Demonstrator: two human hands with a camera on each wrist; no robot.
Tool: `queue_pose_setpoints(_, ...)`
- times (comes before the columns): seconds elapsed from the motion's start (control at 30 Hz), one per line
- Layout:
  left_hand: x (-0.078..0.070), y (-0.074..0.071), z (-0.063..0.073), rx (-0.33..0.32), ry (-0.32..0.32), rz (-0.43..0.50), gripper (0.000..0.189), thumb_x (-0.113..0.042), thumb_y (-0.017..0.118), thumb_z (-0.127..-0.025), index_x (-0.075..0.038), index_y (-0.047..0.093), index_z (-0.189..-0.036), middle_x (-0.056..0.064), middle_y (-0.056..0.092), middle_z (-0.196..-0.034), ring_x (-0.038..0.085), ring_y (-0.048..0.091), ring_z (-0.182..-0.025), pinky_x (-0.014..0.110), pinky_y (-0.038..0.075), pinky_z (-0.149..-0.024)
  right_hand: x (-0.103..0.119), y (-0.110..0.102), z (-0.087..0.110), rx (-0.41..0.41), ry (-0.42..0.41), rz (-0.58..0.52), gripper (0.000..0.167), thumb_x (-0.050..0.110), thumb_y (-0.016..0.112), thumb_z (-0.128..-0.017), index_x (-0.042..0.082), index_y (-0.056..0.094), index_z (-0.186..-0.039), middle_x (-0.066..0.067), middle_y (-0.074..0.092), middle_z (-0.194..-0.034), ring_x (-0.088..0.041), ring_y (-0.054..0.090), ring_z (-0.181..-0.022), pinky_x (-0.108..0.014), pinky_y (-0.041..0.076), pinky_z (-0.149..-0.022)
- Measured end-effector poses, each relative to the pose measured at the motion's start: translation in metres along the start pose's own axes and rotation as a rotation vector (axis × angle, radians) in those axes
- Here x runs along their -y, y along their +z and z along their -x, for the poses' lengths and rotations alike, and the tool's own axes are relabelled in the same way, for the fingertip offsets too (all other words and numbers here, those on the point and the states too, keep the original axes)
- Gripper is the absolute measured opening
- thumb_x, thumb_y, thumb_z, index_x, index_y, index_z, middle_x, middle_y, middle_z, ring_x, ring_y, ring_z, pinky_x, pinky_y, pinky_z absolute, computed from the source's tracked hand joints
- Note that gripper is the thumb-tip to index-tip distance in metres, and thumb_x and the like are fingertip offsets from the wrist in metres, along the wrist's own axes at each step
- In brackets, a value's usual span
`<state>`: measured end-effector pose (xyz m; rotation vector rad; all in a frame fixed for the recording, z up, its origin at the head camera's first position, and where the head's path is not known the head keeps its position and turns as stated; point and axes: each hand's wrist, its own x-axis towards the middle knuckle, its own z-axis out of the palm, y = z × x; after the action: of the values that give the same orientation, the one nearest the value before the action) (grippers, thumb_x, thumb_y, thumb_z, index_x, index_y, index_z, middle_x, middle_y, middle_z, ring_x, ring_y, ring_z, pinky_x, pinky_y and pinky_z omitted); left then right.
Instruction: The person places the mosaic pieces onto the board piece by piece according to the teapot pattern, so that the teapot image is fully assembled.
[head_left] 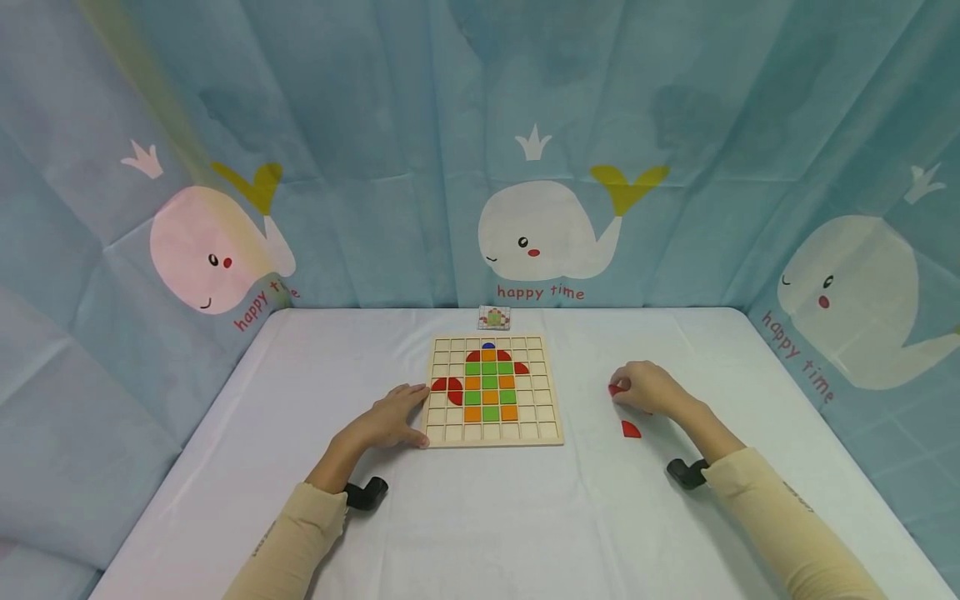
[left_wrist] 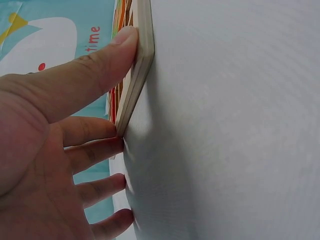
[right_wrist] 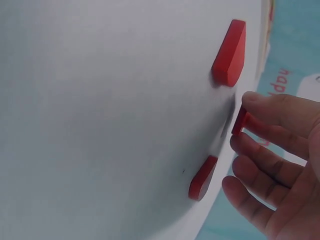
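Note:
A wooden grid board (head_left: 487, 444) lies on the white table, with green, orange, red and blue pieces set in its squares. At its left edge rests my left hand (head_left: 386, 419), fingers spread and fairly straight. The left thumb (left_wrist: 107, 57) touches the rim near the front corner. To the right of the board, my right hand (head_left: 647, 387) pinches a red quarter-circle block (right_wrist: 240, 121) between thumb and fingers, just above the table. A second red quarter-circle block (head_left: 631, 429) lies in front of that hand. Another red block (right_wrist: 202, 180) lies beneath the fingers, mostly hidden in the head view.
Behind the board lies a small picture card (head_left: 494, 317) with a similar coloured pattern. Each wrist bears a black device, one at the left sleeve (head_left: 367, 493) and one at the right (head_left: 686, 473). A blue whale-print curtain (head_left: 375, 233) hangs around the table's back and sides.

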<state>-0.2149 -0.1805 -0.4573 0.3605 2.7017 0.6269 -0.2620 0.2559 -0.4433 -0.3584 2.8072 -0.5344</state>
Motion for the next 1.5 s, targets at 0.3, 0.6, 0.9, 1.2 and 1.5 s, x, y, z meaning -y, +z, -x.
queue_pose_setpoints(0.3,-0.002,0.000,0.001,0.010,-0.015,0.000,0.091,-0.025,0.083,-0.076,-0.004,0.036,-0.150,0.015,0.032,-0.158,0.041,0.020,-0.148,0.064,0.021,-0.116,0.015,0.004,-0.009,-0.040,-0.054,0.035,0.026,0.014,0.074,-0.085,0.003,0.072,-0.108,-0.009,0.068,-0.092,-0.020,0.058,-0.081,-0.036,0.056,-0.074)
queue_pose_setpoints(0.6,-0.002,-0.003,0.001,0.010,-0.015,-0.004,0.092,-0.026,0.083,-0.075,-0.003,0.035,-0.150,0.015,0.031,-0.158,0.041,0.019,-0.148,0.064,0.021,-0.116,0.039,0.003,-0.023,-0.067,-0.109,0.039,0.023,0.013,0.073,-0.084,0.002,0.073,-0.105,-0.008,0.068,-0.087,-0.020,0.058,-0.078,-0.038,0.054,-0.076)
queue_pose_setpoints(0.9,-0.002,-0.003,0.001,0.015,-0.008,-0.011,0.092,-0.028,0.083,-0.075,-0.003,0.035,-0.150,0.016,0.031,-0.158,0.042,0.019,-0.148,0.064,0.021,-0.116,0.061,0.011,-0.044,-0.050,-0.150,0.032,0.022,0.014,0.073,-0.085,0.005,0.073,-0.105,-0.007,0.068,-0.088,-0.019,0.058,-0.080,-0.037,0.053,-0.077)
queue_pose_setpoints(1.2,-0.001,-0.001,0.003,0.007,-0.005,-0.008,0.092,-0.026,0.084,-0.075,-0.002,0.037,-0.149,0.016,0.033,-0.157,0.042,0.021,-0.147,0.064,0.022,-0.115,0.081,0.018,-0.055,-0.008,-0.182,0.020,0.024,0.020,0.076,-0.084,0.005,0.074,-0.103,-0.005,0.067,-0.086,-0.017,0.054,-0.078,-0.033,0.051,-0.076)
queue_pose_setpoints(1.5,-0.003,-0.002,0.003,0.002,0.002,-0.021,0.092,-0.027,0.084,-0.074,-0.001,0.037,-0.149,0.017,0.034,-0.157,0.042,0.022,-0.147,0.063,0.023,-0.116,0.092,0.027,-0.064,0.002,-0.230,0.045,0.017,0.019,0.074,-0.086,0.006,0.074,-0.097,-0.004,0.069,-0.085,-0.015,0.055,-0.075,-0.031,0.050,-0.073)
